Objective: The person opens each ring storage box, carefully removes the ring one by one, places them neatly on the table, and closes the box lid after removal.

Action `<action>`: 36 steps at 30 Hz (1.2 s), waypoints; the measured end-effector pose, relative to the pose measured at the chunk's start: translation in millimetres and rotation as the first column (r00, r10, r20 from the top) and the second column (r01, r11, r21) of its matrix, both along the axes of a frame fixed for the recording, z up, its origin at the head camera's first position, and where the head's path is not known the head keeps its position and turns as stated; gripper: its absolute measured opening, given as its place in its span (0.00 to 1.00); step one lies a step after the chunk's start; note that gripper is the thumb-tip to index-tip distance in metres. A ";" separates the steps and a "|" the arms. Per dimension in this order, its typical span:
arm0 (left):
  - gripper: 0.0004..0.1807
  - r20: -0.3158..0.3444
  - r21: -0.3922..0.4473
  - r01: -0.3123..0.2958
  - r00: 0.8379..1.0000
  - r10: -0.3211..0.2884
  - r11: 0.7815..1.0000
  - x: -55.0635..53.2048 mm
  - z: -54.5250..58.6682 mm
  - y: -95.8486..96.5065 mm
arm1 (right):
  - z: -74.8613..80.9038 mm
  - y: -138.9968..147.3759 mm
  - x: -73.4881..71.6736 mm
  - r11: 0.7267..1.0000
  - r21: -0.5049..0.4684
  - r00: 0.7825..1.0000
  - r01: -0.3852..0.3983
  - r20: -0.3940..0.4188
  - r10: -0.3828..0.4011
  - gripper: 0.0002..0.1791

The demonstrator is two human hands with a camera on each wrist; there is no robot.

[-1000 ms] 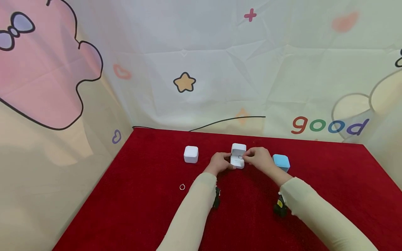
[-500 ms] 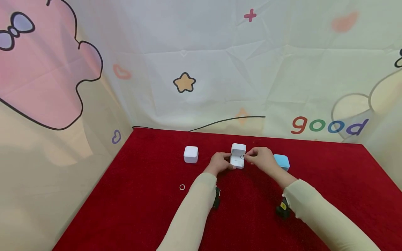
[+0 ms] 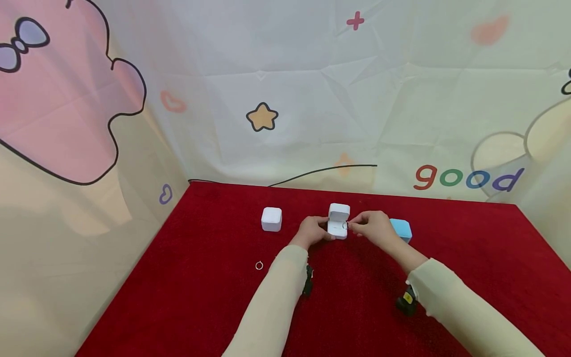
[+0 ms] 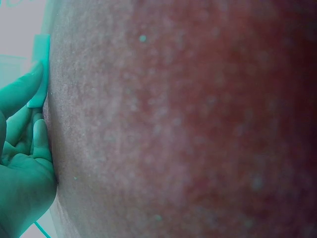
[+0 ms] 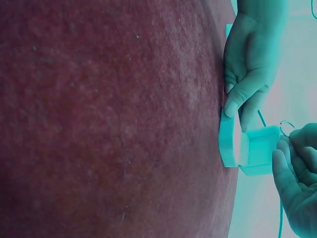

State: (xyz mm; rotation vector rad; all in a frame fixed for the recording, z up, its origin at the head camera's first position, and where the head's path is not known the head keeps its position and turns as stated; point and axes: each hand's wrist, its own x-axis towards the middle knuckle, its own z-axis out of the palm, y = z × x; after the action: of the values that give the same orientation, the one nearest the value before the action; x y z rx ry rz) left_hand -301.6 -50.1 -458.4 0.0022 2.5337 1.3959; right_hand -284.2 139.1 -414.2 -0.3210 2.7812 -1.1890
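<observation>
A white ring box [image 3: 337, 232] stands on the red cloth with its lid raised. My left hand [image 3: 310, 232] grips the box from its left side, thumb near the front and fingers behind. Between the thumb and fingers of my right hand [image 3: 372, 228] is a small ring [image 3: 345, 225], pinched at the box's right side. In the right wrist view the ring [image 5: 285, 129] stands upright above the fingertips, close to the lid [image 5: 262, 146]. Whether it touches the box I cannot tell. The left wrist view shows my left thumb against the box [image 4: 42, 74].
A closed white box [image 3: 271, 219] sits to the left, and a light blue box [image 3: 401, 230] is just behind my right wrist. A second ring [image 3: 259, 266] lies on the red cloth [image 3: 200, 277] left of my left sleeve. A printed curtain hangs behind the table.
My right hand has shifted slightly right, and the pinched ring has moved with it toward the box's right edge. The left hand and the box have stayed in place.
</observation>
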 end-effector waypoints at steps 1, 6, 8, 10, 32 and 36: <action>0.32 -0.004 -0.002 0.000 1.000 0.000 1.000 0.5 0.4 -0.2 | 0.3 0.0 1.4 1.000 0.000 1.000 -0.002 0.005 0.002 0.12; 0.32 -0.012 -0.009 0.001 1.000 -0.001 1.000 0.5 0.5 -0.8 | 1.4 -0.2 7.9 1.000 -0.001 1.000 -0.020 0.005 0.020 0.11; 0.32 -0.015 -0.010 0.003 1.000 -0.003 1.000 0.2 0.1 -1.0 | 1.3 -0.3 9.9 1.000 -0.006 1.000 -0.022 0.006 0.022 0.11; 0.32 -0.017 -0.009 0.003 1.000 -0.003 1.000 0.4 0.1 -0.9 | 0.9 -0.6 11.7 1.000 -0.011 1.000 -0.020 0.016 0.020 0.10; 0.32 -0.014 0.009 -0.003 1.000 0.003 1.000 1.5 -0.2 0.5 | -9.0 -0.6 25.9 0.997 -0.046 0.996 -0.056 0.071 0.059 0.11; 0.32 -0.013 0.011 -0.003 1.000 0.003 1.000 1.0 -0.9 1.0 | -10.2 -0.3 28.5 0.995 -0.058 0.994 -0.077 0.075 0.081 0.10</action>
State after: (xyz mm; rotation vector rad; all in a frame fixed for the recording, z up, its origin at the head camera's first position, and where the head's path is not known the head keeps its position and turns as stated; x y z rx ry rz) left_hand -300.5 -49.1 -459.3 0.0099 2.5373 1.4155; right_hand -255.7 138.8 -424.5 -0.3777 2.6487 -1.2337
